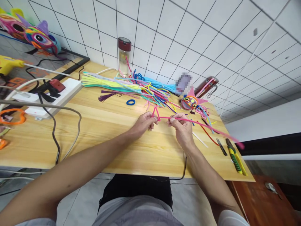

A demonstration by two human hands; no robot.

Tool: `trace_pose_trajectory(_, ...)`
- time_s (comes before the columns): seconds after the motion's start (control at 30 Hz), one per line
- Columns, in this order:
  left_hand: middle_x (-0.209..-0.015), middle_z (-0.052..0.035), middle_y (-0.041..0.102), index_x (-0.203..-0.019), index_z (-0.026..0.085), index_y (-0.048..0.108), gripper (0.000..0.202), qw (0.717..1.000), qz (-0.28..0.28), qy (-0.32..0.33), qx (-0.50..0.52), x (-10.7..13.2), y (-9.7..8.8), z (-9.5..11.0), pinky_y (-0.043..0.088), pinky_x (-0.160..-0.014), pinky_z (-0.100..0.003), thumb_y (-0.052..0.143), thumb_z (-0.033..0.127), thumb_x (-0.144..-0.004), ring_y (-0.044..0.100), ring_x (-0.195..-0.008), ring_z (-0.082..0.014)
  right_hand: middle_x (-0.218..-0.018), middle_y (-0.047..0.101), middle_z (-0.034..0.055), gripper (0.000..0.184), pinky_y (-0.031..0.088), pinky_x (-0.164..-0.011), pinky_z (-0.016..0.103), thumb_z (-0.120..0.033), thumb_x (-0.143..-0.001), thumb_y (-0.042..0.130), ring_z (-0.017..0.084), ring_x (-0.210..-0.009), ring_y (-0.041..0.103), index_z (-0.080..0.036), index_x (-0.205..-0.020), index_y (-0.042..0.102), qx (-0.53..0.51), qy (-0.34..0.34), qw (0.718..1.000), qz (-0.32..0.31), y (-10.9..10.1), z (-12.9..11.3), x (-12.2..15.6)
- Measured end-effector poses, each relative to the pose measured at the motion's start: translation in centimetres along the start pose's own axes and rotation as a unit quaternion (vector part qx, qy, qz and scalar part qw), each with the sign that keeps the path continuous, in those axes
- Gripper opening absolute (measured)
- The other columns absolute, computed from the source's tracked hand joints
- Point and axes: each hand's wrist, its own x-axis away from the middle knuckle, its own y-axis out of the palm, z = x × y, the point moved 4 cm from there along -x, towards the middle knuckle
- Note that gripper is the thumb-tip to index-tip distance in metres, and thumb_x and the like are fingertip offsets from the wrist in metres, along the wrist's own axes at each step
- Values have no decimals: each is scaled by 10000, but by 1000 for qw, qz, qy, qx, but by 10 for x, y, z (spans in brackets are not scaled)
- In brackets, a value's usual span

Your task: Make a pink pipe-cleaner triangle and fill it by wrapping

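Note:
A pink pipe cleaner (207, 123) runs between my two hands above the wooden table. My left hand (148, 120) pinches its left end, where it is bent into a small pointed triangle. Thumb and fingers of my right hand (180, 123) grip the straight part, and the long free end sticks out to the right past the hand. Just beyond my hands lies a heap of colourful pipe cleaners (155, 94). A blue ring (130, 102) of the same fuzzy look rests on the table to the left of the heap.
Pliers (235, 157) and a small cutter (221, 147) lie at the right edge. A decorated figure (189, 103) stands near the wall, with a bottle (124, 58) farther left. A power strip (54, 97), cables and a yellow glue gun (9, 64) occupy the left side.

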Motion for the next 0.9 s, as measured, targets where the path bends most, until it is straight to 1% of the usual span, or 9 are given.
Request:
trace_pose_trajectory(0.17,-798,2,737,-951,180,632,333,1000,-17,-4,4,1,2,0,412,-489,-216,844,357,-765,537,-506,-69,-746,716,-28,227,580,-661,324,-363,-771,829,170,-659,687,-257,-815,634,9,0,1000,28,-3,16,0)
trace_pose_trajectory(0.33,-818,-12,754,-915,187,609,330,1000,-18,-6,-10,0,1,-2,405,-493,-222,818,387,-758,526,-508,-69,-725,694,-36,223,563,-655,320,-349,-775,819,163,-643,670,-255,-797,618,18,12,1000,18,-6,26,-1)
trace_pose_trajectory(0.5,-846,-23,756,-885,182,613,358,999,-35,12,-32,3,1,1,414,-515,-222,825,449,-777,540,-538,-68,-724,699,-38,211,544,-652,308,-334,-780,828,151,-632,654,-250,-802,636,18,14,999,23,-8,26,0)
trace_pose_trajectory(0.73,-853,-23,752,-894,180,631,370,998,-35,14,-42,5,3,3,406,-521,-220,824,480,-797,542,-549,-67,-726,695,-41,222,539,-644,309,-329,-769,842,152,-625,643,-257,-805,634,15,15,999,26,-9,26,0)
trace_pose_trajectory(0.8,-834,-17,742,-899,181,638,368,998,-32,14,-43,5,2,3,400,-519,-219,828,476,-788,538,-548,-68,-727,693,-39,225,538,-642,310,-342,-777,841,156,-633,644,-260,-811,634,20,13,1000,20,-8,27,0)
trace_pose_trajectory(0.9,-797,-7,722,-874,183,634,347,998,-35,18,-46,5,3,3,396,-526,-215,829,453,-779,535,-549,-68,-727,697,-36,247,544,-646,316,-393,-786,857,170,-654,652,-265,-876,666,33,23,999,-2,-3,28,3)
